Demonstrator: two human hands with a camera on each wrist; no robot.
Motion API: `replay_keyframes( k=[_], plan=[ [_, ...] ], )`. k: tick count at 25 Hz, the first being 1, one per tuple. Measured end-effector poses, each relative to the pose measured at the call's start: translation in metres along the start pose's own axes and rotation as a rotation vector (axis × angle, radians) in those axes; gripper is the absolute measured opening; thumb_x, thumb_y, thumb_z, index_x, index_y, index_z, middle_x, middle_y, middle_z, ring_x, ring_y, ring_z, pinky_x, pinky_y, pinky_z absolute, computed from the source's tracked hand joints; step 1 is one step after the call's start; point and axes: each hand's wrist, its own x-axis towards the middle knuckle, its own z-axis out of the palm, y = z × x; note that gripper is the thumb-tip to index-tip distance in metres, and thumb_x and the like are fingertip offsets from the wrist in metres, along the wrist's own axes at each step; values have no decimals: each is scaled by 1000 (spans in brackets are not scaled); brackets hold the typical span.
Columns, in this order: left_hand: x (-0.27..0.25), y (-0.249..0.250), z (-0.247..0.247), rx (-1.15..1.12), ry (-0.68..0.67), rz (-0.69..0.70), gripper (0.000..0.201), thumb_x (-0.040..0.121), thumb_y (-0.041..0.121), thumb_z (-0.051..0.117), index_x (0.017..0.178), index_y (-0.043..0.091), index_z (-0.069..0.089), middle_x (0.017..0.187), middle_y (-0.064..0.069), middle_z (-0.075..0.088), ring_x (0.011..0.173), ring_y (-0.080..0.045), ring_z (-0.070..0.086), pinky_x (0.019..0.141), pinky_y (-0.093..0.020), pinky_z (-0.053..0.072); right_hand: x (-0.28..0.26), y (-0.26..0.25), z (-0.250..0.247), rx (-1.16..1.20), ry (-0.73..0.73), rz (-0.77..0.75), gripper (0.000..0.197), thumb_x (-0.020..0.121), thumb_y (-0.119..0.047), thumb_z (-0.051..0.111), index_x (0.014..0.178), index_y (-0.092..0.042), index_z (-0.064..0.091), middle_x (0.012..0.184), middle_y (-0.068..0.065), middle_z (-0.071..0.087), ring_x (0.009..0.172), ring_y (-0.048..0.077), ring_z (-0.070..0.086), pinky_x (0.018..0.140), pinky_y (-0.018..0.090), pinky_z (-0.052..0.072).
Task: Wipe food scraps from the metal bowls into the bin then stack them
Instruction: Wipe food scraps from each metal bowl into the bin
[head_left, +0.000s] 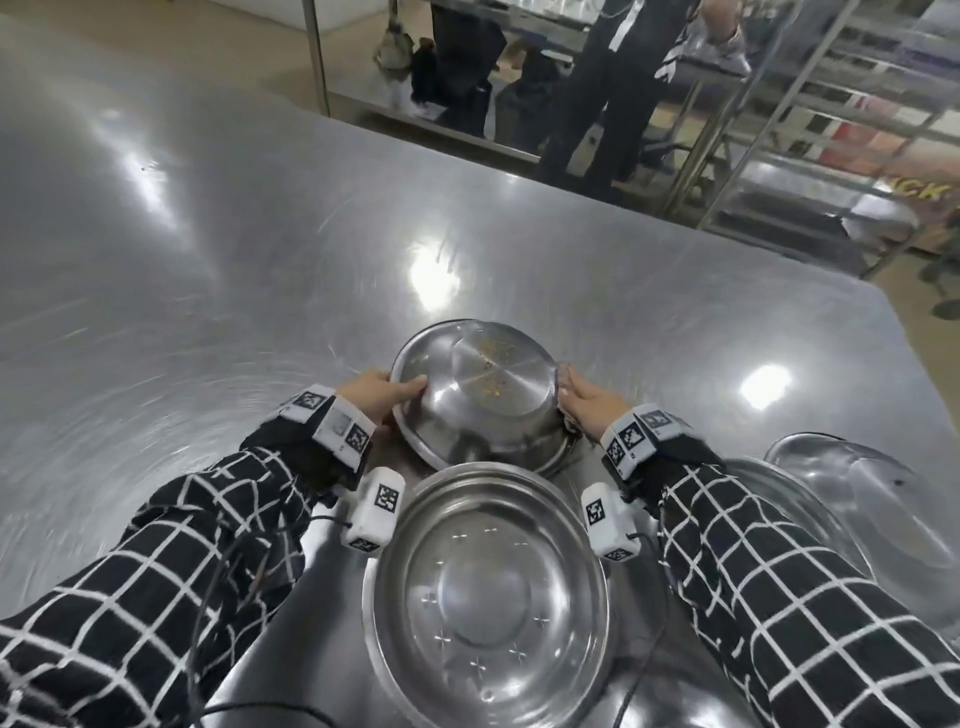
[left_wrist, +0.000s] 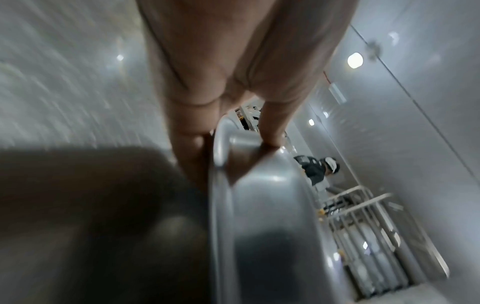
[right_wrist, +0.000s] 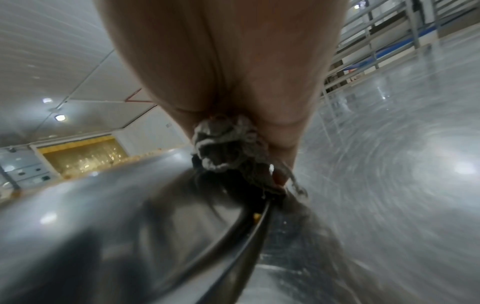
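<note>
Both forearms, in black sleeves with a white grid pattern, reach forward over a brushed stainless-steel table (head_left: 218, 249), each wrist carrying a white block with black square markers. The left hand (head_left: 371, 396) grips the left rim of a round, shallow stainless-steel bowl flecked with yellow-brown food scraps (head_left: 480, 387): the thumb lies over the rim on the inner wall, and the left wrist view shows the fingers (left_wrist: 192, 148) running down the outside beneath the rim. The right hand (head_left: 589, 400) holds the opposite, right rim, and the right wrist view shows a crumpled grey cloth (right_wrist: 224, 142) bunched between this hand and the bowl's edge. The scrap-flecked bowl is tilted, its opening turned toward the person, its far rim raised and its near rim low by the tabletop; whether it rests on the table cannot be told. It lies between the two hands, directly ahead. Just nearer the person, between the forearms, a second round steel bowl (head_left: 488, 571) sits upright. To the right, beside the right forearm, a third steel bowl (head_left: 857, 499) rests on the table.
</note>
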Motion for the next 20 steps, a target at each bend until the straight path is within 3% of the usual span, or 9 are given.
replay_keyframes(
  k=[3,5,7,9,11,14,16,18,20],
  plan=[
    [-2,10,1,-406,-2,4,15,100,17,45,104,4,50,84,-11,60,70,-22,61,59,-35,57,16,-1,4,-91,-45,-36,52,104,-36,27,152,-29,8,147,14,41,129,33,45,106,35,33],
    [0,15,-4,-452,83,60,14,102,19,41,108,9,47,93,-11,58,79,-23,60,66,-42,55,24,-6,5,-93,-59,-61,52,104,-36,25,152,-31,6,153,7,31,133,32,40,108,33,29],
    [1,20,-10,-411,162,125,11,100,24,42,99,16,50,103,-12,59,94,-28,60,85,-51,52,28,-16,7,-13,3,-85,50,104,-35,26,151,-34,9,155,2,27,136,29,36,113,34,27],
    [2,24,-17,-395,217,161,12,98,25,42,91,20,51,102,-11,60,98,-27,59,93,-47,49,31,-26,7,224,125,-85,47,101,-42,31,147,-43,23,147,5,42,127,30,47,108,46,38],
    [1,29,-22,-404,267,185,16,98,24,41,88,19,52,98,-12,60,91,-24,56,93,-45,48,35,-30,8,372,209,-95,45,96,-49,35,141,-47,33,137,2,51,118,28,54,102,48,44],
    [-7,34,-24,-279,336,199,29,94,27,42,107,5,57,121,-28,57,100,-32,57,100,-55,43,24,-43,3,470,312,-79,41,97,-44,34,132,-31,50,131,-1,53,119,23,50,106,36,35],
    [-17,36,-22,-201,351,202,39,94,25,41,117,-4,54,124,-31,54,112,-43,55,100,-56,42,9,-47,-4,440,365,-61,36,102,-33,31,126,-20,53,126,5,54,118,23,49,98,31,34],
    [-34,40,-15,-172,352,203,37,94,25,40,114,-2,57,123,-31,55,113,-45,54,99,-54,43,-12,-44,-14,430,409,-39,37,103,-29,30,131,-16,51,130,7,53,122,25,48,96,28,33],
    [-51,42,-6,-190,320,221,26,93,26,40,92,9,59,119,-31,57,102,-40,58,96,-45,46,-38,-37,-24,430,466,-20,38,103,-27,30,134,-17,49,132,7,52,121,23,48,89,24,32]
  ],
)
